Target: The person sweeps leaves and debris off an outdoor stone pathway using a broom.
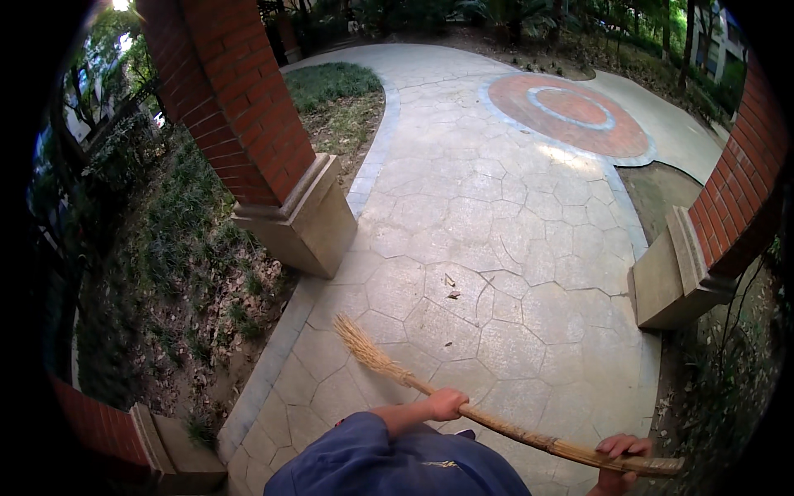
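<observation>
A straw broom (521, 436) slants across the lower part of the view, its bristles (364, 347) pointing forward and to the left over the paving. My left hand (447, 403) is wrapped round the handle just behind the bristle head. Nearer the handle's end on the right, my right hand (622, 459) grips the stick with fingers curled over the top. Whether the bristle tips touch the ground I cannot tell. A few dry leaves (452, 289) lie on the stone path (513, 331) beyond the broom.
Brick pillars on pale stone bases stand at the left (298, 215) and right (678, 273), with a third base (178, 450) at the lower left. Leaf-strewn planting (207, 281) borders the path's left edge. Farther ahead lies a round red paving pattern (571, 116).
</observation>
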A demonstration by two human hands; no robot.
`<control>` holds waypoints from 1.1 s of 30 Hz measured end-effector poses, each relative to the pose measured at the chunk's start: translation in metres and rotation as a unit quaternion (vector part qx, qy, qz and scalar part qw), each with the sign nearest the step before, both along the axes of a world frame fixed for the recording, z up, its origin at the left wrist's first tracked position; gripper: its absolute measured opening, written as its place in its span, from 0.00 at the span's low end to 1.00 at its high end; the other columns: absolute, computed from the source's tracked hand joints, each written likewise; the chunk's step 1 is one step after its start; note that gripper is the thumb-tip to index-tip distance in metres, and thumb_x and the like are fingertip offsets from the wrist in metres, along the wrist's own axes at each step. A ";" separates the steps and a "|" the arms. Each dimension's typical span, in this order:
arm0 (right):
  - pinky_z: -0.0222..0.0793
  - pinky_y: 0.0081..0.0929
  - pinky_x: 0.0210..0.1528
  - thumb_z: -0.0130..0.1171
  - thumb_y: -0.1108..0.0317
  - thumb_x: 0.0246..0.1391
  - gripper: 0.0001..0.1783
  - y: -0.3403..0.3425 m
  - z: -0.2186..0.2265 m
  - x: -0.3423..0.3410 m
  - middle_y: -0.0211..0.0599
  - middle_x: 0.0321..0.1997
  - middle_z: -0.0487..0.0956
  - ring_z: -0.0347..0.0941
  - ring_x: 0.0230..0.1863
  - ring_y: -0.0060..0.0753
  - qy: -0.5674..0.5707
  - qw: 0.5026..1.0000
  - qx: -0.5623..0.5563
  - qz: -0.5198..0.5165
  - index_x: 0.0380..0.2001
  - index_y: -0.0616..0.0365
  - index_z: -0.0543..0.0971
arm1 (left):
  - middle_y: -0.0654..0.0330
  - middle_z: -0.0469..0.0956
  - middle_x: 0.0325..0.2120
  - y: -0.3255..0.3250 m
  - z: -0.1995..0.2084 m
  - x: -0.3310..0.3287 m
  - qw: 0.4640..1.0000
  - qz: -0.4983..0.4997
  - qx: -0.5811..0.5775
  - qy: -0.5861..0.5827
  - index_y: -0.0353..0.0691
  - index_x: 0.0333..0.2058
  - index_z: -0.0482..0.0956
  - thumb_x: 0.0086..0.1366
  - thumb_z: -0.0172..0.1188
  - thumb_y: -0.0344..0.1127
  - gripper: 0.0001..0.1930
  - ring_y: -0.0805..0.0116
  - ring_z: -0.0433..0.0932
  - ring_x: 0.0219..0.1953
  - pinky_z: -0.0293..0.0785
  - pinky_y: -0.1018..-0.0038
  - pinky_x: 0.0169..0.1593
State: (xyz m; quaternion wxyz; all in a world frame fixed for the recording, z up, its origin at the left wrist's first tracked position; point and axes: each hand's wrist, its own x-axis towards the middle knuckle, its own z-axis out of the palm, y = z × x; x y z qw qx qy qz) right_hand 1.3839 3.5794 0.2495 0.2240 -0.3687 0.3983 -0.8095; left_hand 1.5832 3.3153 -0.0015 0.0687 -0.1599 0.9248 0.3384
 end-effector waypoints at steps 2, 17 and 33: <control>0.65 0.42 0.40 0.61 0.56 0.42 0.22 0.003 -0.001 -0.001 0.43 0.29 0.73 0.69 0.32 0.41 -0.016 0.999 -0.019 0.040 0.37 0.59 0.70 | 0.50 0.73 0.25 0.001 -0.001 0.000 1.000 -0.006 0.003 -0.026 0.40 0.26 0.71 0.42 0.57 0.35 0.11 0.51 0.72 0.34 0.67 0.60 0.37; 0.65 0.44 0.42 0.60 0.56 0.43 0.21 0.014 -0.011 0.003 0.41 0.24 0.73 0.70 0.29 0.40 -0.020 0.999 0.001 0.035 0.33 0.61 0.71 | 0.51 0.73 0.25 0.005 -0.004 0.005 0.999 -0.014 0.015 -0.041 0.41 0.27 0.71 0.43 0.56 0.35 0.10 0.51 0.72 0.33 0.67 0.60 0.37; 0.69 0.37 0.31 0.62 0.55 0.43 0.20 0.019 -0.025 0.010 0.32 0.11 0.66 0.66 0.13 0.31 -0.052 0.998 0.021 -0.030 0.27 0.56 0.65 | 0.55 0.73 0.25 0.015 -0.016 0.010 0.998 0.011 -0.065 -0.020 0.43 0.26 0.73 0.42 0.56 0.34 0.09 0.54 0.72 0.33 0.68 0.62 0.37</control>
